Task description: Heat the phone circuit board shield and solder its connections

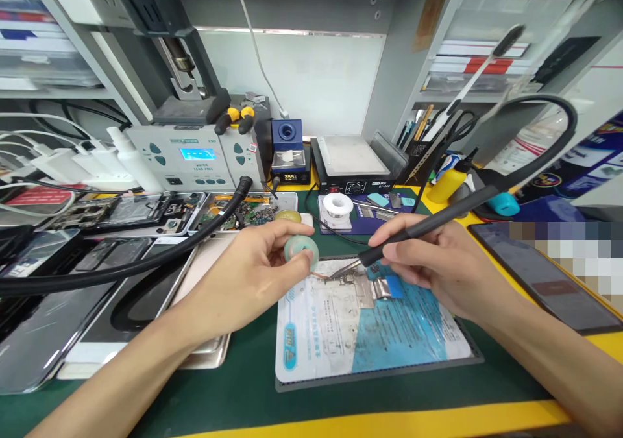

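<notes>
Between the thumb and fingers of my left hand (250,269) is a pale green spool of desoldering braid (302,252). A strip of copper-coloured braid runs from it to a small electronic part (339,279) on the printed work mat (316,353). My right hand (438,263) grips a soldering iron (413,232) like a pen, its metal tip down at the end of the braid. Whether tip and braid press together is too small to tell. Beside them lies a silvery piece with a blue tab (393,287).
Opened phones and screens (131,302) crowd the left side under a thick black hose (199,237). A soldering station (195,156), an iron stand (288,159) and a hot plate (354,156) line the back. A solder spool (338,206) stands before the plate; a dark tablet (549,282) lies right.
</notes>
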A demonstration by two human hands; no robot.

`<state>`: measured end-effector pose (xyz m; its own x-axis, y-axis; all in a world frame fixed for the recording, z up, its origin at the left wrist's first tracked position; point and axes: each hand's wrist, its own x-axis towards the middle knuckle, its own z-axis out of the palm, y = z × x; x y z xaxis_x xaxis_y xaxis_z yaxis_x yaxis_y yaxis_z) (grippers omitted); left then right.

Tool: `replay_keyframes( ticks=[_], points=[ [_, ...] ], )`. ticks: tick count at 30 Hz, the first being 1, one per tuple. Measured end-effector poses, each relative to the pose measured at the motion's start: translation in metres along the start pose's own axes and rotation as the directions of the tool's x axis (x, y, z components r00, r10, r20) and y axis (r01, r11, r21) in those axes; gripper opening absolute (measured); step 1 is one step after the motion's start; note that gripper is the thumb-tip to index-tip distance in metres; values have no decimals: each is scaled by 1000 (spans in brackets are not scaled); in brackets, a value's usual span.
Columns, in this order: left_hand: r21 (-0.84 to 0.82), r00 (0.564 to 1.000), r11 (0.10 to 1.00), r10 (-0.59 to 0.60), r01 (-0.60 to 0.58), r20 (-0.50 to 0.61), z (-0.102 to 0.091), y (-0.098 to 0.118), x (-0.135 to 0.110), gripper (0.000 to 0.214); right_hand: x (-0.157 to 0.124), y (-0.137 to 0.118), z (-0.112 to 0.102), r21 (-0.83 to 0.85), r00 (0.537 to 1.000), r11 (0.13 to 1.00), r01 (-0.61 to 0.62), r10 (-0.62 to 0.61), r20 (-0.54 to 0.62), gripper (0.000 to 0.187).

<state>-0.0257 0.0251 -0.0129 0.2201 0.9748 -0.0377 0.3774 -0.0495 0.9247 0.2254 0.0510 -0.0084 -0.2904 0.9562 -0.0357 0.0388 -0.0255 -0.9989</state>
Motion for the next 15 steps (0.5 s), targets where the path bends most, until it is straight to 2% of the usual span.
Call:
replay_keyframes(
  ticks=[15],
  points=[
    [2,1000,1000,-23,23,2,-1,0,0,42,-2,-2,0,-26,1000,1000,-3,3,2,5]
  ],
)
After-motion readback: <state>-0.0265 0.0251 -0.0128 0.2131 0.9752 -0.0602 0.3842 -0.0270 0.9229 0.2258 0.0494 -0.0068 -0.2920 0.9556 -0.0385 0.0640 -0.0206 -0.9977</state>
